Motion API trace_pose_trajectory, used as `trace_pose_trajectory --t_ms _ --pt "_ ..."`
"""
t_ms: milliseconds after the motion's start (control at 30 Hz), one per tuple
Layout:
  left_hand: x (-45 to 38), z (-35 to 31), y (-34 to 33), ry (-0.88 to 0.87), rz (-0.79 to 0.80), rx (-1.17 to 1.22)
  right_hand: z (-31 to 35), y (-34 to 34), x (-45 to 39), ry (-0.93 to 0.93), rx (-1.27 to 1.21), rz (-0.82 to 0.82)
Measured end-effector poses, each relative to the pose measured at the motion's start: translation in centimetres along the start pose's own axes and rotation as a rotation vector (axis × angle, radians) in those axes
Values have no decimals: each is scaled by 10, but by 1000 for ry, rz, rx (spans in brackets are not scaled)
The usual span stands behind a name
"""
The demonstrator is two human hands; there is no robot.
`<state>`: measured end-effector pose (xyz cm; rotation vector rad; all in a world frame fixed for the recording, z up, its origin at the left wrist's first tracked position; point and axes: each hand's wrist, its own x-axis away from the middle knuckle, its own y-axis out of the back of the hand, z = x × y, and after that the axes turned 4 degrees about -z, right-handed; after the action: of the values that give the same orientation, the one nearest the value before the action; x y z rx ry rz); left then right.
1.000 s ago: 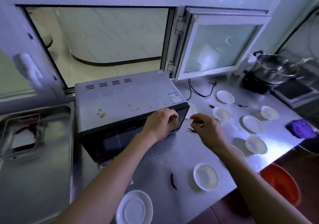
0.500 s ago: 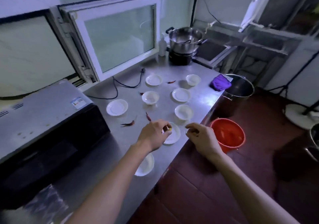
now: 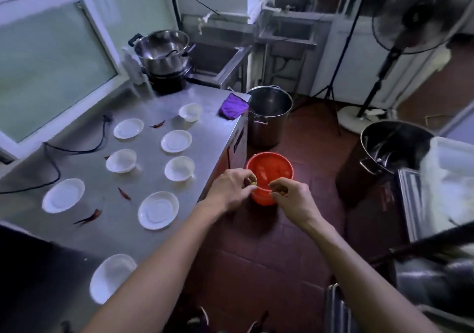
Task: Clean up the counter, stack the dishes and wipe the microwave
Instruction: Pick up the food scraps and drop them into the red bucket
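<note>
Head view looks down past both forearms to a red bucket [image 3: 275, 168] on the tiled floor, just off the counter's [image 3: 210, 138] front edge. The left hand [image 3: 230, 188] hangs over the bucket's near rim at about 9 o'clock of it, fingertips drawn together and pinching a small yellow scrap [image 3: 254, 183]. The right hand [image 3: 289, 195] is at about 5 o'clock of the bucket, fingers curled in a pinch; what it holds is too small to tell. The two hands are close but apart.

At 10 o'clock from the hands, white dishes lie scattered singly on the steel counter, among them a plate [image 3: 158, 210] nearest the left wrist and a bowl [image 3: 179, 168] beyond it. Red chili peppers [image 3: 88, 218] lie between the dishes. A purple cloth [image 3: 233, 107] sits at the counter's far corner, at 12 o'clock, beside a tall steel pot [image 3: 269, 117] on the floor. The microwave's [image 3: 23, 268] dark corner shows at 8 o'clock.
</note>
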<state>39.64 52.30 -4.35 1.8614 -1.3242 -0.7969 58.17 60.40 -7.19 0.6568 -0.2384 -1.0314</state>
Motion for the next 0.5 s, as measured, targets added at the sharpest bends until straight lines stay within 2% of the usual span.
trace_pose_trajectory --t_ms 233,500 --pt "-61 -9 -43 -96 84 -24 -44 22 -25 -102 41 -55" --pt "-152 35 -66 -55 165 46 -71 4 -102 -188 120 -36"
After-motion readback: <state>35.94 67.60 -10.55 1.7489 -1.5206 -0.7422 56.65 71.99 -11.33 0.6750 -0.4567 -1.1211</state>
